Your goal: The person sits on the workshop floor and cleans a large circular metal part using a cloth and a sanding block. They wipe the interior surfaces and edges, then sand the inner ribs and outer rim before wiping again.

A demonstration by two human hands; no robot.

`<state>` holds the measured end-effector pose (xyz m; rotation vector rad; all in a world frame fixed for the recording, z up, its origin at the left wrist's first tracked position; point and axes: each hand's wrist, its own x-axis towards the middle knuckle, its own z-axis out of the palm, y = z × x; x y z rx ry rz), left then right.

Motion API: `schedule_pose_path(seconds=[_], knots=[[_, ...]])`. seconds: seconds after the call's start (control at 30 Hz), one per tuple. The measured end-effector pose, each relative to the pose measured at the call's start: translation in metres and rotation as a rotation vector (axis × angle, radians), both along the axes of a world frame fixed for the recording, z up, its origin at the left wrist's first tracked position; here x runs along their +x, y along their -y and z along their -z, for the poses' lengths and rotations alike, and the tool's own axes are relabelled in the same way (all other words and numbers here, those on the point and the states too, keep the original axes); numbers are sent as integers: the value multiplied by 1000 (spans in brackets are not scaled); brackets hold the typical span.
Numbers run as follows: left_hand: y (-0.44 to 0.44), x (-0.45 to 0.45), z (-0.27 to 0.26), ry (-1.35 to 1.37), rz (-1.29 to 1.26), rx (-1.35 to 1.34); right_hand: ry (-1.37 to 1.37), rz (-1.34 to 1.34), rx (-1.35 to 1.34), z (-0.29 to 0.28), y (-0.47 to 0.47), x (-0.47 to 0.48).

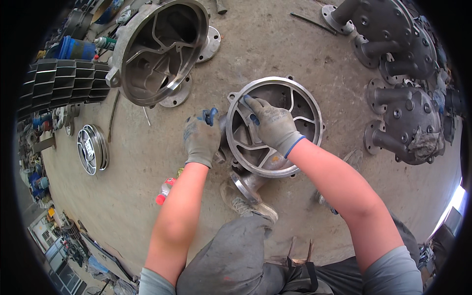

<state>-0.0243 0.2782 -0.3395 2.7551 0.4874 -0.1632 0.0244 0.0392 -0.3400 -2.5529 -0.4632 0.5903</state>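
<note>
A round metal casting sits in front of me on the floor, its machined rim facing up and curved ribs dividing its hollow. My right hand, in a grey work glove with blue fingertips, reaches over the rim into it. Its index finger and thumb are spread near a rib, and the other fingers are hidden. Just left of the casting is my left hand, gloved alike, its fingers curled near a side pipe. Whether it holds anything is not visible. A flanged pipe outlet protrudes from the casting beside my shoe.
A larger open casting stands at upper left, near a grid-like metal panel. Ribbed metal discs rest on the left floor. A red-capped bottle lies by my left forearm. Several dark flanged castings line the right.
</note>
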Motion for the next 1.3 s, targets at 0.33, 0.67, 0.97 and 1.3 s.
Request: schedule_pose_path(seconds=[0.33,0.67,0.97,1.3], knots=[[-2,2,2,-29,1,-59,10,14,-1,-20,-7,-1],[2,3,-3,-17,-6,-33,128,-86,16,-2,-3,-3],[3,2,-3,3,-10,-24,65,-15,-41,-17,-7,1],[1,6,-6,-104,-23,6,103,105,-22,-13,-5,1]])
